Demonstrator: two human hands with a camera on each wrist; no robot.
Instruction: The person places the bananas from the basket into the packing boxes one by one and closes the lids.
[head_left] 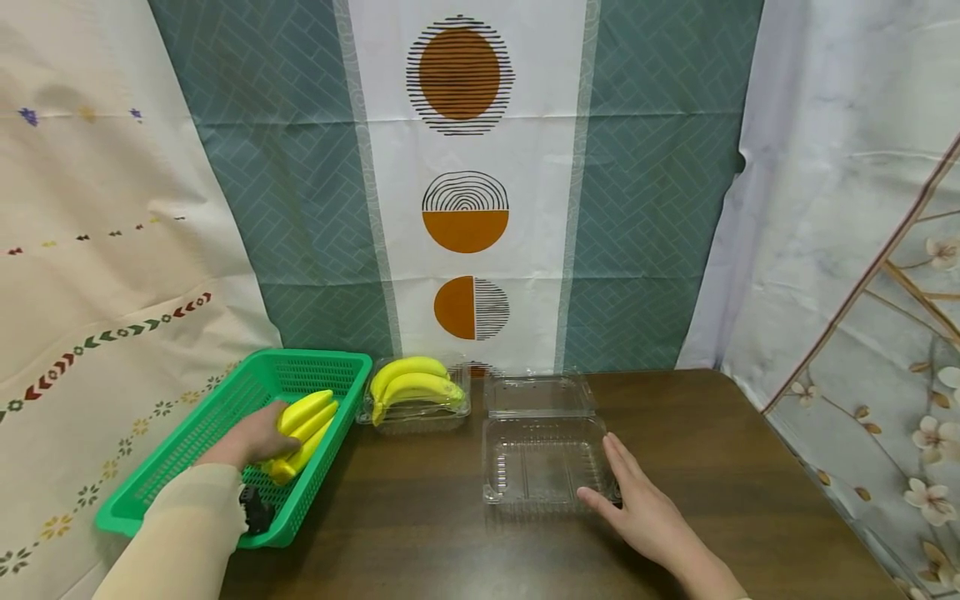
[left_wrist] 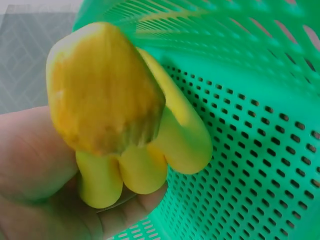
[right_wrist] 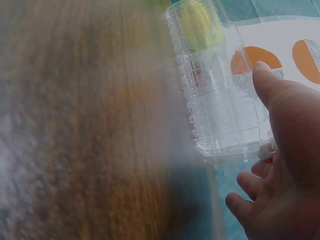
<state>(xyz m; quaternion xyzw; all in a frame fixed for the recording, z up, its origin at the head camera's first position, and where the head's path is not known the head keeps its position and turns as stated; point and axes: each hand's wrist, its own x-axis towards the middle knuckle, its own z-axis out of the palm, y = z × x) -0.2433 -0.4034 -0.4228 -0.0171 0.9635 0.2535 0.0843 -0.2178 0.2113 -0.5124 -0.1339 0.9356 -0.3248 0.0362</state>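
My left hand (head_left: 258,433) grips a bunch of yellow bananas (head_left: 306,429) inside the green basket (head_left: 296,515). In the left wrist view the thick stem end of the bananas (left_wrist: 105,95) faces the camera, and the fingers curl under the bunch. A clear plastic clamshell box (head_left: 543,462) lies with its lid raised on the table. At its right side, my right hand (head_left: 648,508) has its fingers straight along the edge and its thumb near the front corner. The right wrist view shows the hand (right_wrist: 295,145) beside the box wall (right_wrist: 230,115).
Another clear box (head_left: 420,422) stands left of the clamshell, with a banana bunch (head_left: 416,387) in it. Its left side is close to the basket. A patterned curtain (head_left: 480,167) hangs behind the brown wooden table (head_left: 420,533), and a flowered cloth (head_left: 862,375) drapes at the right.
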